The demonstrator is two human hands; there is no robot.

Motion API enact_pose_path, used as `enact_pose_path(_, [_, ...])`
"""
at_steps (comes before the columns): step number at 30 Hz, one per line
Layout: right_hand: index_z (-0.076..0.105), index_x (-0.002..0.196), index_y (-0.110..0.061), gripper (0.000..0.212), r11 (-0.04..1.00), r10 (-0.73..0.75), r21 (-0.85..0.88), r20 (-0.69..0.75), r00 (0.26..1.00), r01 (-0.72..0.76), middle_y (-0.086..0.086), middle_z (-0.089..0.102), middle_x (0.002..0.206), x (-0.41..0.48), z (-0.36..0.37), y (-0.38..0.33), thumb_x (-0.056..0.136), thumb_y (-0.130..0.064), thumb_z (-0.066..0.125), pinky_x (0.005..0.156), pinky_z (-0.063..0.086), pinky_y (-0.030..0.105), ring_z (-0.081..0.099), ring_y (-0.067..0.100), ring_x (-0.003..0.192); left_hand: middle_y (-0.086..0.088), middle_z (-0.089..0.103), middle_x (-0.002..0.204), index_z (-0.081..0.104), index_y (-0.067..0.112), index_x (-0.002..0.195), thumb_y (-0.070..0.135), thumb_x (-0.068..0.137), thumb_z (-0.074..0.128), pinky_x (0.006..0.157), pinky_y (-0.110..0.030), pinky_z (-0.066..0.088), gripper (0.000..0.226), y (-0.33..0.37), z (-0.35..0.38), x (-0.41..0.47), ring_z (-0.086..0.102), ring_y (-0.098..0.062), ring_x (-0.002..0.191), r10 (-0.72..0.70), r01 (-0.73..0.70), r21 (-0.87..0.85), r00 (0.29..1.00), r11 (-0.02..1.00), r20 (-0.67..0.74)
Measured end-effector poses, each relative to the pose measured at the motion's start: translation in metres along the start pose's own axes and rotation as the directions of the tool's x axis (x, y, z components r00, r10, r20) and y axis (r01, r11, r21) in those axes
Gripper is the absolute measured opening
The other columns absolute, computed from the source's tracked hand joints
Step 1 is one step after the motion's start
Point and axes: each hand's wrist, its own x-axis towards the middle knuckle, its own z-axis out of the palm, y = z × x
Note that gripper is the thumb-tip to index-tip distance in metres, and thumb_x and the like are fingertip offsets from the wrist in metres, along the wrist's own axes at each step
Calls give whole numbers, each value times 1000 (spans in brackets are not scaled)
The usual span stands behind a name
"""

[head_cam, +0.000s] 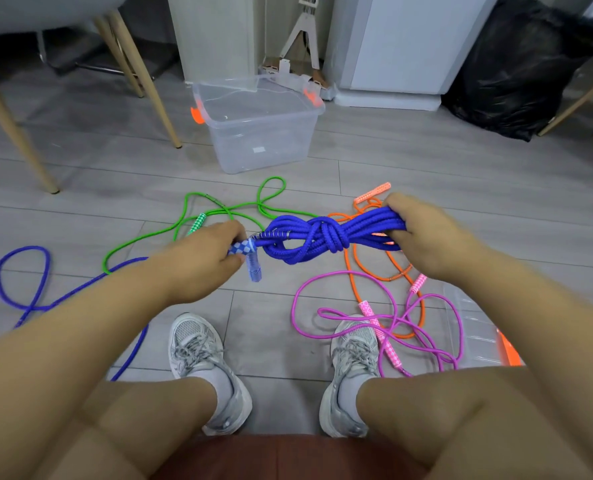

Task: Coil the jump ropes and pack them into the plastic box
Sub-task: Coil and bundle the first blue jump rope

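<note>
At frame centre, the left hand pinches the blue-white checkered handle; the right hand grips the knotted bundle of blue braided jump rope.

Head-worn wide-angle view, forward and down, near the floor

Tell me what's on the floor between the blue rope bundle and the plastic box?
Loops of the green jump rope lying on the grey floor, seen in the head view.
</note>
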Motion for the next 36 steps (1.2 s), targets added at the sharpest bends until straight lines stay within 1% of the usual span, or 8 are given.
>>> enact_pose_path(5, [45,80,-18,11,999,29,-15,-12,1000,-29,5,52,80,2,1,-1,87,-11,48,71,44,42,50,30,78,10,48,61,41,32,90,54,92,38,54,-26,32,22,11,-1,-1,44,-5,61,14,-5,92,996,996,-88])
enact_pose_path(9, [42,73,-24,18,998,-16,-68,10,1000,17,-3,48,75,-1,3,1,87,-15,50,69,43,39,49,26,76,2,56,69,50,32,87,59,88,37,65,-32,45,30,1,0,-2,53,-19,70,33,-30,36,997,999,-71])
enact_pose_path(11, [45,77,-20,14,998,-10,-59,31,999,12,-5,47,74,-3,2,5,88,-14,50,67,39,36,48,25,76,2,60,73,54,36,91,67,82,32,70,-36,49,39,-5,0,-5,56,-18,72,64,-64,1,995,998,-81])
enact_pose_path(14, [36,68,-30,33,998,-11,-58,55,998,14,-11,39,74,-7,-5,11,87,-9,52,69,31,31,43,22,78,6,62,74,52,43,100,70,75,21,71,-36,50,49,-11,-5,-13,56,-15,73,81,-74,62,989,995,-124])
enact_pose_path(22, [30,66,-32,39,998,-9,-57,-22,1000,8,-11,36,73,-4,-7,6,83,-2,48,66,32,33,42,24,76,9,59,83,60,30,104,42,96,39,72,-32,46,25,-4,8,-6,52,-17,78,77,-73,65,996,995,-54])
enact_pose_path(26, [31,66,-30,37,995,-31,-97,14,999,32,-11,38,72,-5,-7,10,84,-3,49,66,36,35,43,25,76,1,62,85,64,21,104,51,84,34,75,-35,46,47,-14,0,-8,56,-22,80,128,-133,-51,987,990,-95])
enact_pose_path(33, [42,76,-30,33,1000,-9,1,-5,1000,9,-10,44,75,-8,-14,6,85,0,51,64,27,29,43,20,76,3,63,89,65,26,108,48,89,43,77,-31,44,36,-19,-1,-6,57,-21,85,82,-90,-106,994,990,-78])
enact_pose_path(36, [41,68,-30,36,999,-27,43,13,1000,26,-9,46,72,-7,-15,1,85,-1,53,60,31,26,44,18,70,-2,64,85,66,25,103,57,81,33,74,-31,43,52,-21,-2,-2,57,-23,82,125,-131,-60,989,990,-84])
